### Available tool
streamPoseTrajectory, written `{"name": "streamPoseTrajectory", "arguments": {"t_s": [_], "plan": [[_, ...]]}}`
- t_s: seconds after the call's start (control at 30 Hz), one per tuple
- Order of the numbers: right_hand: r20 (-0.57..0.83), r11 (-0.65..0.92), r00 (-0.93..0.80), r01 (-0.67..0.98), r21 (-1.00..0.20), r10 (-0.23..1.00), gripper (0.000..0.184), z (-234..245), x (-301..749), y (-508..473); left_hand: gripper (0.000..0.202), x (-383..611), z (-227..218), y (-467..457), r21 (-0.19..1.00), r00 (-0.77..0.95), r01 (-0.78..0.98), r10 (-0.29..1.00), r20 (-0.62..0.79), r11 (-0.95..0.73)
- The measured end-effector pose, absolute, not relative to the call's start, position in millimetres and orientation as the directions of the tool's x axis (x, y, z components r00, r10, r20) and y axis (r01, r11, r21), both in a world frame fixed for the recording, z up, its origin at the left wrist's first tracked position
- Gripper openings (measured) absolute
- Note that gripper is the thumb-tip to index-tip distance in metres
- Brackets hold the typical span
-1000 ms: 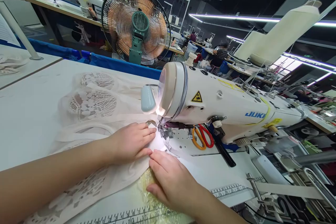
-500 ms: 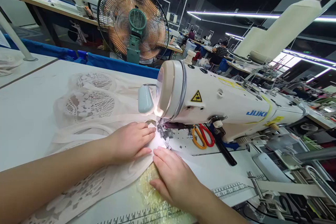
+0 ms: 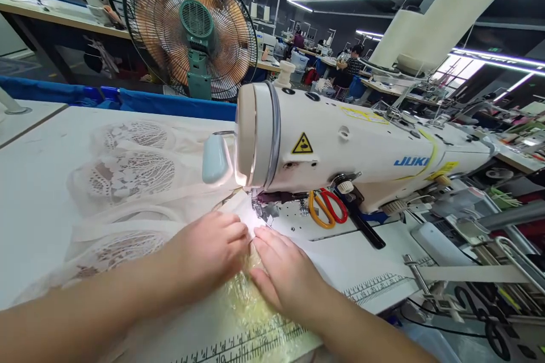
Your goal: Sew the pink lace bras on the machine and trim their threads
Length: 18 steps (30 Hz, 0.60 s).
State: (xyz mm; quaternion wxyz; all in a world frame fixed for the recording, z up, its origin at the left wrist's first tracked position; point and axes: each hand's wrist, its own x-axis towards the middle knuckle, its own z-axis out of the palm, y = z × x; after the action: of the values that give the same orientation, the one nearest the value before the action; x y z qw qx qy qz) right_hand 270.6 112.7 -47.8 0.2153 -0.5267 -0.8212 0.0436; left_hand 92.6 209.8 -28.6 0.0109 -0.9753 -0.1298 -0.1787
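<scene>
White lace fabric (image 3: 131, 176) lies over the left of the table, its edge running to the needle area of a white sewing machine (image 3: 332, 136). My left hand (image 3: 213, 247) is curled at that edge, fingers bent and closed on the fabric just in front of the presser foot (image 3: 258, 207). Beside it, my right hand (image 3: 289, 275) rests with fingers stretched out and thumb apart, fingertips meeting the fabric by my left fingers. Crinkled, shiny yellowish material (image 3: 247, 300) shows on the table between and below the hands.
Orange-and-red-handled scissors (image 3: 326, 209) lie on the machine bed under the arm. Printed ruler markings (image 3: 238, 347) run along the front table edge. A large fan (image 3: 196, 28) stands behind the table. Thread cones (image 3: 451, 17) rise at right. People sit at machines farther back.
My left hand has gone from lying flat to curled, and has drawn towards my right hand at the fabric edge. The fabric's near part has shifted; the camera view has turned slightly right.
</scene>
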Motion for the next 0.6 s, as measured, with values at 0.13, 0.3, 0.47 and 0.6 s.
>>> {"name": "streamPoseTrajectory", "arguments": {"t_s": [0.13, 0.3, 0.47, 0.6], "plan": [[0.305, 0.427, -0.339, 0.854, -0.297, 0.89, 0.042, -48, 269, 112, 0.027, 89, -37, 189, -0.086, 0.896, 0.268, 0.216, 0.387, -0.96], [0.277, 0.415, -0.339, 0.861, -0.292, 0.899, 0.046, -46, 265, 111, 0.035, 85, -35, 206, -0.138, 0.919, 0.189, 0.125, 0.373, -0.972], [0.296, 0.44, -0.361, 0.856, -0.271, 0.884, 0.046, -48, 267, 112, 0.036, 86, -29, 226, -0.112, 0.939, 0.103, 0.06, 0.338, -0.988], [0.362, 0.475, -0.375, 0.845, -0.244, 0.853, 0.044, -51, 269, 113, 0.038, 87, -32, 240, -0.074, 0.949, 0.113, 0.086, 0.303, -0.991]]}}
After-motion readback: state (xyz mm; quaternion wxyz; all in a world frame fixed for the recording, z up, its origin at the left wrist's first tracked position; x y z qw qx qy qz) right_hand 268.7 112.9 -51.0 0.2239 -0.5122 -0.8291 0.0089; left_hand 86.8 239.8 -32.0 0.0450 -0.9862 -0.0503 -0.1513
